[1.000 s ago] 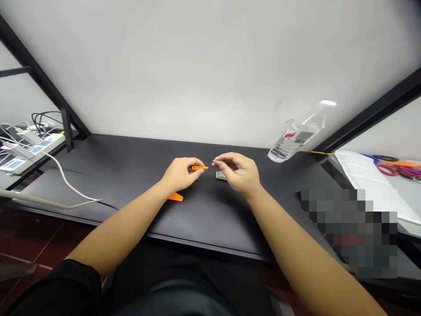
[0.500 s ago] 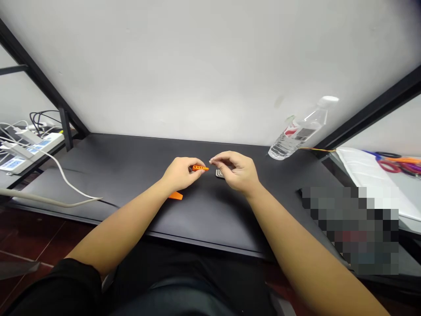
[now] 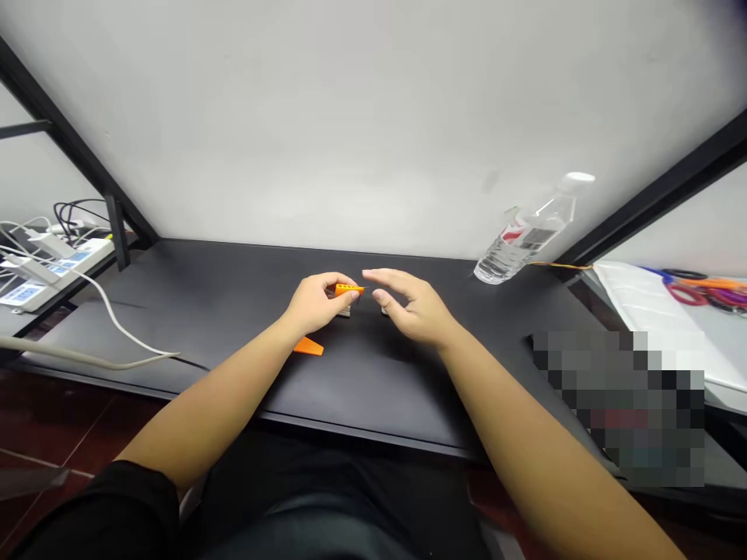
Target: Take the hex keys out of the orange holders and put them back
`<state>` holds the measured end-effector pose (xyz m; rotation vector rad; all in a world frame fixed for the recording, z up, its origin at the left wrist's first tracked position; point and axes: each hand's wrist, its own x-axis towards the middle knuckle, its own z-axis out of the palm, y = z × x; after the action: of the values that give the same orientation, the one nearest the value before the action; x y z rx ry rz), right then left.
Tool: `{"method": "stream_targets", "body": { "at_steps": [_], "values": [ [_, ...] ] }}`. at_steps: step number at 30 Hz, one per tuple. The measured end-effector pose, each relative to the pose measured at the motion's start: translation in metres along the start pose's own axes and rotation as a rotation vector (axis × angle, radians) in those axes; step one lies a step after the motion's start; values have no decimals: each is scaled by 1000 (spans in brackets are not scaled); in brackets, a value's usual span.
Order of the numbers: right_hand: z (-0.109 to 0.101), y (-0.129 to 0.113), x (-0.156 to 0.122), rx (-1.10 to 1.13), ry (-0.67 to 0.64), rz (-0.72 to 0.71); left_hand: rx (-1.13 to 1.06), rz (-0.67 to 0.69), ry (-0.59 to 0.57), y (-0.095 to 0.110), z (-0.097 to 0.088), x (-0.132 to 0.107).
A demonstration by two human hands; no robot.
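Note:
My left hand (image 3: 318,305) is closed around a small orange piece with a row of holes (image 3: 348,288), held just above the table. A thin dark tip sticks out of its right end. To its right my right hand (image 3: 412,306) has thumb and fingers apart, with nothing visible between them. Under the left fingers a small pale grey object (image 3: 344,313) shows in part. Another small greyish object (image 3: 384,311) lies mostly hidden behind the right thumb. A flat orange piece (image 3: 309,347) rests on the black table (image 3: 362,389) beside the left wrist.
A clear water bottle (image 3: 519,237) stands at the back right. A blurred-out dark object (image 3: 618,412), a white padded sheet (image 3: 659,319) and coloured rings (image 3: 700,292) are on the right. At left are a power strip (image 3: 64,268) and a white cable (image 3: 110,307).
My right thumb and fingers have spread apart from a pinch. The orange holed piece has tilted and shifted slightly left and up in my left hand, with a thin tip now showing.

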<state>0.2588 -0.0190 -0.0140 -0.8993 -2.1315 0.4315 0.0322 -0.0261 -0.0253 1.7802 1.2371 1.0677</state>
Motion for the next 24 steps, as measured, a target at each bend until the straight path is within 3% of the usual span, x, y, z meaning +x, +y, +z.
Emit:
{"method": "stream_targets", "body": {
  "at_steps": [3, 8, 11, 19, 24],
  "values": [
    [-17, 17, 0, -115, -1, 183, -23, -1, -2, 0, -1, 1],
    [-36, 53, -6, -286, -326, 436, -19, -8, -33, 1, -1, -1],
    [-37, 60, -8, -274, -448, 529, -8, -5, -44, 2, -1, -1],
    [-38, 50, -6, -193, -545, 570, 11, -8, -79, 0, 0, -2],
    [-40, 42, -4, -190, -525, 420, 7, -10, -89, 0, 1, -1]
  ]
}}
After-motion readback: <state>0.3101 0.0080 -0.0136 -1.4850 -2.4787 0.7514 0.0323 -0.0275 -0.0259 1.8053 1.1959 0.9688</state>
